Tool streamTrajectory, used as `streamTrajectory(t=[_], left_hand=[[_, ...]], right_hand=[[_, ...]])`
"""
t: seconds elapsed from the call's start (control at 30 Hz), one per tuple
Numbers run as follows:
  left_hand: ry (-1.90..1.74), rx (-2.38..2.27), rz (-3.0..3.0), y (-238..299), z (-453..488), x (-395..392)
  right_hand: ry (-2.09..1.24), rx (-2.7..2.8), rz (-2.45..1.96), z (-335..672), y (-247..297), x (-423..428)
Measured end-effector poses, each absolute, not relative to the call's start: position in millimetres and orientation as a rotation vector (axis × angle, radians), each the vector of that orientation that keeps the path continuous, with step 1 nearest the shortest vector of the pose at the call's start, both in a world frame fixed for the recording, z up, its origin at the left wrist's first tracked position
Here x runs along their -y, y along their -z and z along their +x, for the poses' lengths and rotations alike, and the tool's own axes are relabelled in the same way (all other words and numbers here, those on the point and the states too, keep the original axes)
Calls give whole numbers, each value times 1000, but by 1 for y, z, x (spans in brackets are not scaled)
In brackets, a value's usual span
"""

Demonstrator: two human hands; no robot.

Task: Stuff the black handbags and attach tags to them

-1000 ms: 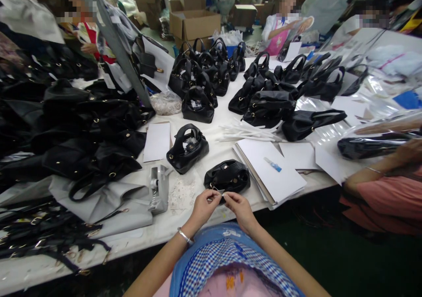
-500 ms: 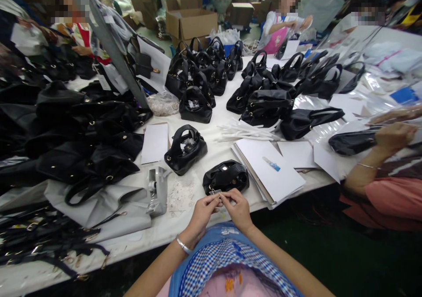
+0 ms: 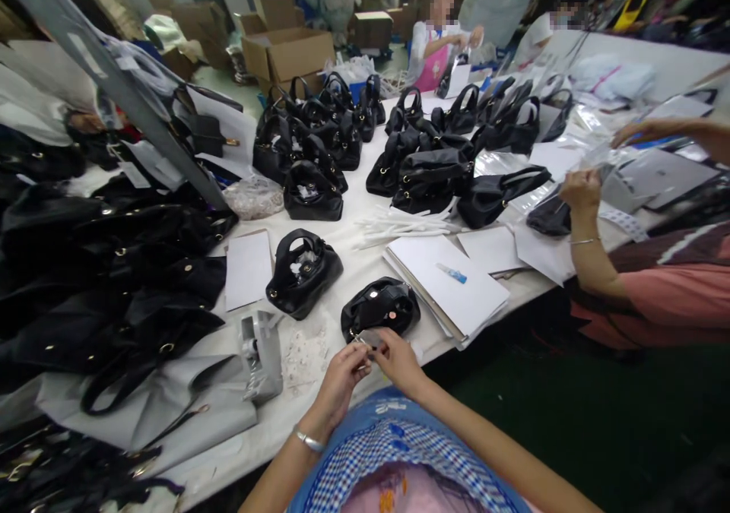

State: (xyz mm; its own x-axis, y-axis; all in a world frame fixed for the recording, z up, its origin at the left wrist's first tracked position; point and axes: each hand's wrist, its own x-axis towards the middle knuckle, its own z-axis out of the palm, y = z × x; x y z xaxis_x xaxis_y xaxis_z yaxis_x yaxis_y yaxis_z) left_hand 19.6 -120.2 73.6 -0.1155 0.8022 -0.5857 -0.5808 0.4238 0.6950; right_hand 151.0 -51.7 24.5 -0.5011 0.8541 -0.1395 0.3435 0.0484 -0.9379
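My left hand [image 3: 341, 377] and my right hand [image 3: 399, 359] meet at the near edge of the white table [image 3: 365, 216], fingers pinched together on a small clear piece [image 3: 369, 340]. It lies against the front of a small black handbag [image 3: 380, 308] lying flat just beyond my hands. A second small black handbag [image 3: 303, 271] stands upright further left. A silver bracelet sits on my left wrist.
A grey tape dispenser [image 3: 259, 349] stands left of my hands. A stack of white sheets [image 3: 450, 285] with a blue tube lies to the right. Several black handbags crowd the far table and the left side. A person in pink [image 3: 655, 292] works at the right; cardboard boxes [image 3: 288, 49] stand behind.
The view has swung to the right and tilted. My hands stay pinched together at the small bag's front. The person on the right has lifted both hands higher.
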Motion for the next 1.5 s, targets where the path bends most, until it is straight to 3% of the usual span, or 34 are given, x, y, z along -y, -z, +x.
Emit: streamTrajectory(t=[0.43,0.6,0.8,0.93,1.03,1.17,1.5], left_hand=[[-1053,-1824,971,-70,-19,98],[-1021,-1652,1217,-81,-21,53],[-678,-1280,1398,-105,-29,21],[-580,-1133,1108,-102,-41,11],[-555,-1171,945,-93,-45,1],[-354,-1195,1174,-87,-38,-20],[-270,-1191,1471,-101,-35,-33]], right_hand=[[-591,2201,-1422,196,-68,22],[-581,2174,-1270,188,-57,6],[-538,2286,-1045,182,-47,-13],[-556,2277,-941,182,-45,-16],[-553,2248,-914,178,-44,-14],[-543,2274,-868,169,-42,-13],[-584,2338,-891,165,-28,-19]])
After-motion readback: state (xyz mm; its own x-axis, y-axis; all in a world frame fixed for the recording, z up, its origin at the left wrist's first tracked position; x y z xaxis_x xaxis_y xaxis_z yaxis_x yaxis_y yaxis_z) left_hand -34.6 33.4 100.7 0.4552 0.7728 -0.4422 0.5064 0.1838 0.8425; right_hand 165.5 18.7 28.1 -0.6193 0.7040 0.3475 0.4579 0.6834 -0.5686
